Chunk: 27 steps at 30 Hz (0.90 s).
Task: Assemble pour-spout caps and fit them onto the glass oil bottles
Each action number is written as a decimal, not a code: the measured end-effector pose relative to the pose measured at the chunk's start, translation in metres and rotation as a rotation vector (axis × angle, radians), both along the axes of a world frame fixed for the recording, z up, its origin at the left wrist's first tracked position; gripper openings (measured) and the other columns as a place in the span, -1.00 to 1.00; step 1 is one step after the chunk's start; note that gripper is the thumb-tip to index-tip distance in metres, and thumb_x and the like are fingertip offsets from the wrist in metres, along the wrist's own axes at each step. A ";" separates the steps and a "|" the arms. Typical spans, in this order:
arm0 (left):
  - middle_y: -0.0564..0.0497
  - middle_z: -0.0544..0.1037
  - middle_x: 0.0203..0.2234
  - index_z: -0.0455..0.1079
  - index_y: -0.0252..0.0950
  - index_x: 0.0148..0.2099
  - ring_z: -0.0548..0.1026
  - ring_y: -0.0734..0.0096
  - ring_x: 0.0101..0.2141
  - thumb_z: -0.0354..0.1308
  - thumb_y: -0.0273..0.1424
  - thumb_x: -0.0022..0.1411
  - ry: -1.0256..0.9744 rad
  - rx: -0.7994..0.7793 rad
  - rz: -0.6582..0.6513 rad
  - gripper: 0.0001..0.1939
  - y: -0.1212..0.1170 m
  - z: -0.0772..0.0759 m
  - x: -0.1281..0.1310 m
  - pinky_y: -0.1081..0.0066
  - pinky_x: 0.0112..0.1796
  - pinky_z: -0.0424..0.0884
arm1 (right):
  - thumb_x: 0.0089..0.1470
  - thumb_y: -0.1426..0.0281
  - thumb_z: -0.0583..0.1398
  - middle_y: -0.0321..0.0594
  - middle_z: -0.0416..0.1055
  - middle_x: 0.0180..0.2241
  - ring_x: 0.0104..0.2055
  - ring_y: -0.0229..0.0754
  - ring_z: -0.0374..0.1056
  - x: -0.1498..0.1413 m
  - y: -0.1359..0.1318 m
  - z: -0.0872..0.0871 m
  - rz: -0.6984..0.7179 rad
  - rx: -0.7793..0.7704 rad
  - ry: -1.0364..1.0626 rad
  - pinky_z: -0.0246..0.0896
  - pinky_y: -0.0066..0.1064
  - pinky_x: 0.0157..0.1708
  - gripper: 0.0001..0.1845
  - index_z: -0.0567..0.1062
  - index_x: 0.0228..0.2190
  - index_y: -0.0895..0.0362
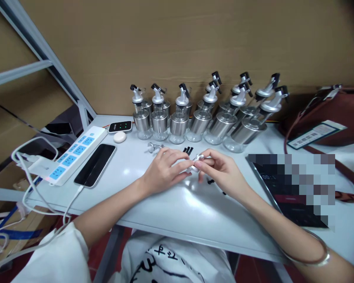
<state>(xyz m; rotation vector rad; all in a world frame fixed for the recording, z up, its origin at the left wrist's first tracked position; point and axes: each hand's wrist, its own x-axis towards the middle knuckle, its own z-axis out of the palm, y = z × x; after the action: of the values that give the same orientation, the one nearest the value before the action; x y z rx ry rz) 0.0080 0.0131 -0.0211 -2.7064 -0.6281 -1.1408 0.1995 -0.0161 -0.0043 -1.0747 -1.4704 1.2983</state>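
My left hand and my right hand meet over the white table, fingertips pinched together on a small silver pourer spout. A few small black plugs lie just beyond my fingers, and another black piece lies under my right hand. A loose silver spout rests on the table left of the plugs. Behind them stand several glass-and-steel oil bottles with silver pourers and black caps.
A white power strip with blue sockets and a black phone lie at the left, with a small black device and white oval case behind. A dark tablet sits at right, a red-brown bag behind it.
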 end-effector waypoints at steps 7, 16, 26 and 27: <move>-0.03 0.54 -0.28 0.23 -0.29 -0.20 0.47 0.33 -0.21 0.13 -0.25 0.26 -0.008 -0.091 -0.035 -0.78 0.000 -0.003 -0.005 0.29 -0.14 0.22 | 0.05 0.14 0.20 -0.28 0.43 -0.58 -0.61 -0.29 0.31 0.010 0.003 0.007 0.040 0.101 -0.212 0.20 -0.45 -0.57 -0.69 0.44 -0.47 0.14; 0.01 0.52 -0.40 0.20 -0.29 -0.33 0.46 0.37 -0.30 0.16 -0.20 0.23 -0.064 -0.074 -0.044 -0.71 -0.002 0.003 -0.007 0.30 -0.18 0.21 | 0.00 0.41 0.17 -0.21 0.47 -0.33 -0.27 -0.12 0.37 0.053 0.019 0.007 0.338 0.255 -0.697 0.25 -0.29 -0.24 -0.90 0.49 -0.38 0.09; 0.01 0.53 -0.40 0.22 -0.29 -0.38 0.47 0.40 -0.31 0.13 -0.17 0.25 -0.037 -0.081 -0.048 -0.69 -0.002 0.001 -0.007 0.30 -0.17 0.20 | -0.18 0.57 0.20 -0.24 0.41 -0.36 -0.27 -0.09 0.35 0.056 0.018 0.001 0.414 0.288 -0.838 0.28 -0.27 -0.25 -0.80 0.50 -0.46 0.08; 0.01 0.54 -0.40 0.23 -0.29 -0.38 0.47 0.40 -0.31 0.12 -0.17 0.25 -0.033 -0.086 -0.047 -0.69 -0.002 0.000 -0.007 0.30 -0.17 0.20 | -0.19 0.58 0.20 -0.24 0.41 -0.37 -0.27 -0.09 0.35 0.057 0.019 0.000 0.410 0.293 -0.844 0.28 -0.28 -0.25 -0.80 0.51 -0.46 0.08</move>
<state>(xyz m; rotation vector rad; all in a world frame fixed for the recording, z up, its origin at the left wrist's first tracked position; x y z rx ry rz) 0.0012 0.0107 -0.0208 -2.7933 -0.6353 -1.1981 0.2566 0.0025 -0.0045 -1.2233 -2.5269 0.8497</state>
